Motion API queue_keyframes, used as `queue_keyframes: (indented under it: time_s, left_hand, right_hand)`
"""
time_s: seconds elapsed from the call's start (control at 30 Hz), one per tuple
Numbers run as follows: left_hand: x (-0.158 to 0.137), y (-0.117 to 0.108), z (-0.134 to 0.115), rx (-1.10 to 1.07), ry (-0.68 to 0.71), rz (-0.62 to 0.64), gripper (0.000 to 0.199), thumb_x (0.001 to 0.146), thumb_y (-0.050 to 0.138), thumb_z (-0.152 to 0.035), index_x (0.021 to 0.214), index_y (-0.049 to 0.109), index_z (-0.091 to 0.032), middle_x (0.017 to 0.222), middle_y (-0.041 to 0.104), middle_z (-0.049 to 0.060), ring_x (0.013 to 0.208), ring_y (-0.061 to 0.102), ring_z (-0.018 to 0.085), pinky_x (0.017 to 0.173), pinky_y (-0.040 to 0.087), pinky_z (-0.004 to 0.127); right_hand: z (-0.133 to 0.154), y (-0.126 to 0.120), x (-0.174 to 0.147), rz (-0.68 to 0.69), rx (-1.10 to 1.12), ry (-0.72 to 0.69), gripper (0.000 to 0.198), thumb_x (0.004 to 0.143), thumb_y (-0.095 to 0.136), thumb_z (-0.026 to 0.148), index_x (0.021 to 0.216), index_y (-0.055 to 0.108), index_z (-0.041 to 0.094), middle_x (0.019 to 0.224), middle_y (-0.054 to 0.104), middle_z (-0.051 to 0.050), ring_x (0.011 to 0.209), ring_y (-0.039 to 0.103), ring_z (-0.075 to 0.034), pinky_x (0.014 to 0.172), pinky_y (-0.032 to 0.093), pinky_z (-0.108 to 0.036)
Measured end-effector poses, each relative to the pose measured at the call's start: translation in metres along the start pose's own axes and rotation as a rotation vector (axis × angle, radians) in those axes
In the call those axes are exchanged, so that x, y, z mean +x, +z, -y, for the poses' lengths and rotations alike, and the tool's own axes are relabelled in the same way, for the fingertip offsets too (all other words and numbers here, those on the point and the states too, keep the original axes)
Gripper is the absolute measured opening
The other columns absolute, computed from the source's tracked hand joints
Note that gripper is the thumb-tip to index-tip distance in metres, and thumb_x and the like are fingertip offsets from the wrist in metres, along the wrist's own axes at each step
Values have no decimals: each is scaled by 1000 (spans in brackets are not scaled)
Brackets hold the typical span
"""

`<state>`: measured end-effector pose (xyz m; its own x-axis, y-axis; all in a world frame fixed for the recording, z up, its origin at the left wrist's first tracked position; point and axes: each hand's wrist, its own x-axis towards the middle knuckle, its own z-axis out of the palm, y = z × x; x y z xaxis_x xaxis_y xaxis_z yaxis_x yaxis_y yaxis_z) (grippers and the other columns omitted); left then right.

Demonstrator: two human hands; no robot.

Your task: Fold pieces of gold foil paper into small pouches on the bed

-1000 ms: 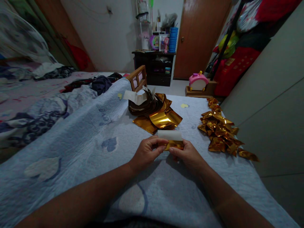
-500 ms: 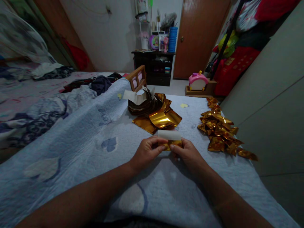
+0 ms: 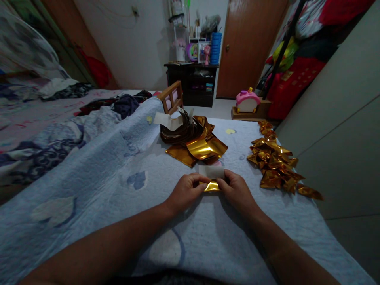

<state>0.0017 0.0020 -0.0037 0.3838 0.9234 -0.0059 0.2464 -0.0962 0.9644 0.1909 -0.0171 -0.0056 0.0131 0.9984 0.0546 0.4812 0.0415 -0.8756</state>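
Both my hands pinch one small sheet of gold foil paper (image 3: 211,186) just above the bed. Its white back shows along the far part, and the shiny gold side is folded over nearest me. My left hand (image 3: 185,189) grips the left end, thumb and fingers pressed together. At the right end, my right hand (image 3: 237,189) holds it between thumb and fingers. Beyond them lies a loose stack of foil sheets (image 3: 206,147), gold on one side, with the far ones curled and dark. Off to the right sits a pile of folded gold foil pieces (image 3: 271,160).
A pale blue quilt (image 3: 113,202) with heart shapes covers the bed. A wooden bed rail (image 3: 172,97) rises behind the stack. Rumpled clothes (image 3: 126,106) lie on the left. A pale cabinet (image 3: 341,130) borders the bed's right side. A pink toy (image 3: 247,101) stands beyond the far edge.
The foil paper has come slightly nearer to me and more of its gold fold shows between my hands. My right thumb has shifted a little to the right.
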Motion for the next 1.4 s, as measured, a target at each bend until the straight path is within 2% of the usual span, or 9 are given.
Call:
queue_keyframes:
  time_s: [0.27,0.33,0.43,0.53,0.73,0.87,1.0,1.23,1.4]
  left_hand:
    - [-2,2,0,416,169,20,23,87,58,-11,96,77,-19,93,73,6,89,67,21,81,51,33]
    - [-2,3,1,524,179,42,22,88,58,-10,96,77,-19,92,70,6,88,65,21,80,50,32]
    - [-1,4,2,624,175,54,20,90,57,-10,95,75,-17,90,66,6,86,62,21,79,48,33]
    - [-1,3,2,672,179,55,17,90,58,-11,95,73,-17,89,64,6,88,59,22,82,47,34]
    - [-1,-2,0,761,183,-70,11,85,70,-20,93,76,-22,102,59,8,101,51,28,90,43,42]
    - [1,-4,2,728,263,49,13,88,64,-14,89,74,-21,101,63,7,100,51,26,89,43,39]
    - [5,-4,6,713,320,163,17,93,54,-12,91,70,-18,93,64,7,93,55,23,85,44,36]
    - [6,-5,5,770,294,183,11,93,55,-15,90,65,-18,93,63,5,91,56,23,84,43,36]
    - [3,-5,5,893,205,145,8,95,58,-24,96,64,-19,103,62,7,98,52,26,88,40,40]
  right_hand:
    - [-4,3,4,-40,-402,-68,7,84,57,22,77,60,20,79,65,-6,79,57,-22,71,40,-32]
    - [-7,6,4,-65,-408,-64,7,83,57,23,89,60,19,82,65,-7,78,57,-22,69,40,-31]
    - [-10,10,5,-90,-364,-42,32,82,56,22,114,53,16,85,64,-6,74,57,-22,66,39,-30]
    - [-11,13,5,-103,-393,-42,44,82,56,21,124,47,14,85,63,-5,74,57,-22,67,39,-31]
    - [-8,13,3,-139,-607,-121,27,83,58,14,110,56,16,94,62,-9,90,55,-26,81,39,-36]
    - [-5,11,2,-90,-695,-201,12,89,56,13,94,64,20,100,62,-9,96,52,-27,80,34,-36]
    - [-5,11,4,58,-719,-264,18,97,53,15,87,67,22,93,66,-6,89,52,-24,75,30,-35]
    - [5,12,0,73,-745,-218,7,95,58,21,91,64,20,98,65,-7,94,52,-25,77,29,-35]
    - [9,17,-7,49,-822,-246,17,95,58,37,94,59,19,101,62,-9,95,51,-27,79,30,-37]
